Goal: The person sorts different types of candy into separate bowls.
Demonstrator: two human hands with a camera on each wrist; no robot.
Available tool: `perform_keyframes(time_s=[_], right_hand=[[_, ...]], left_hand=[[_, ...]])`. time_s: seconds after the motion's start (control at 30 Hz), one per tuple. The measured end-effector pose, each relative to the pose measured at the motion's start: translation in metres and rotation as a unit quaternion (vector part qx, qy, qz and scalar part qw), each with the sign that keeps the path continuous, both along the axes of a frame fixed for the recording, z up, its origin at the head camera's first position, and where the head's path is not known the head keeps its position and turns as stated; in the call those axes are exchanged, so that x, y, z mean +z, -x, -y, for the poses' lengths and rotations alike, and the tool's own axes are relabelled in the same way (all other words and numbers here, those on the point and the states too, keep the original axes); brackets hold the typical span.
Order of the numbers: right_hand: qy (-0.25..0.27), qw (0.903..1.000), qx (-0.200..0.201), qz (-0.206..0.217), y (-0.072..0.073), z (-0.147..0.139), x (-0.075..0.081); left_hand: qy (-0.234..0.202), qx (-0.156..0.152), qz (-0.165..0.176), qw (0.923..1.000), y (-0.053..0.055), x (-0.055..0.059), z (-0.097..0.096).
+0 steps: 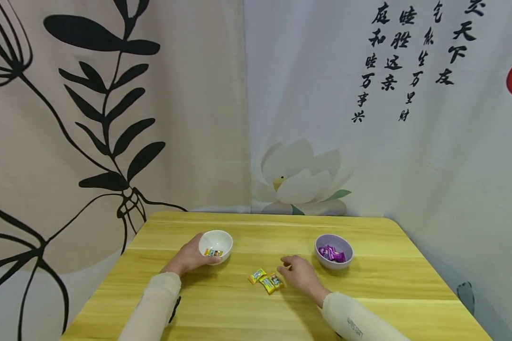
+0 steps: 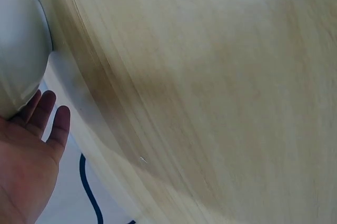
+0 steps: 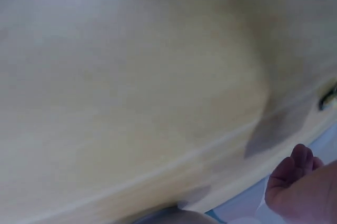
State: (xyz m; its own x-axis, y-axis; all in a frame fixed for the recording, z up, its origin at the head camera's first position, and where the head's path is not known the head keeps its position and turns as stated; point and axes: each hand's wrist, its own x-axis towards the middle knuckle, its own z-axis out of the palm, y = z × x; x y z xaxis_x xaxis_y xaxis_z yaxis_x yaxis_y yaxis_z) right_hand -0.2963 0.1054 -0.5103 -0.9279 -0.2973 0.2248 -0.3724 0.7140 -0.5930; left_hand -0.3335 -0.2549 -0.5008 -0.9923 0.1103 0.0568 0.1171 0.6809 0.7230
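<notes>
On the left of the head view, my left hand (image 1: pixel 190 256) holds a white bowl (image 1: pixel 222 238) at its left side, thumb by the near rim. Yellow-wrapped candy (image 1: pixel 213 253) lies inside it. The left wrist view shows the fingers of that hand (image 2: pixel 31 161) against the outside of the bowl (image 2: pixel 21 50). Several yellow-wrapped candies (image 1: pixel 267 284) lie in a small cluster on the table. Just right of them, my right hand (image 1: pixel 303 277) hovers with loosely bent fingers, nothing visible in its grasp. The right wrist view catches this hand (image 3: pixel 303 187) at its edge.
A light purple bowl (image 1: pixel 333 265) with purple-wrapped candies (image 1: pixel 332 254) stands right of the right hand. Everything rests on a yellow wood-grain table (image 1: pixel 367 284) with rounded far corners. Behind it hangs a printed curtain (image 1: pixel 205 118) with plants and characters.
</notes>
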Motion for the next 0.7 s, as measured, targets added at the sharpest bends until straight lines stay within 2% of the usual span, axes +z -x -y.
perform_keyframes(time_s=[0.17,0.33,0.7], right_hand=[[-0.014,0.9998,0.009,-0.011,-0.012,0.0,-0.007],[-0.036,0.9989,0.011,-0.028,-0.018,0.006,-0.01],[-0.076,0.9956,0.002,-0.055,-0.016,0.01,-0.014]], left_hand=[[0.0,-0.002,0.001,1.0,0.001,0.0,0.0],[-0.001,-0.004,-0.001,1.0,0.001,-0.001,0.002],[0.0,-0.003,0.002,1.0,0.003,-0.005,0.003]])
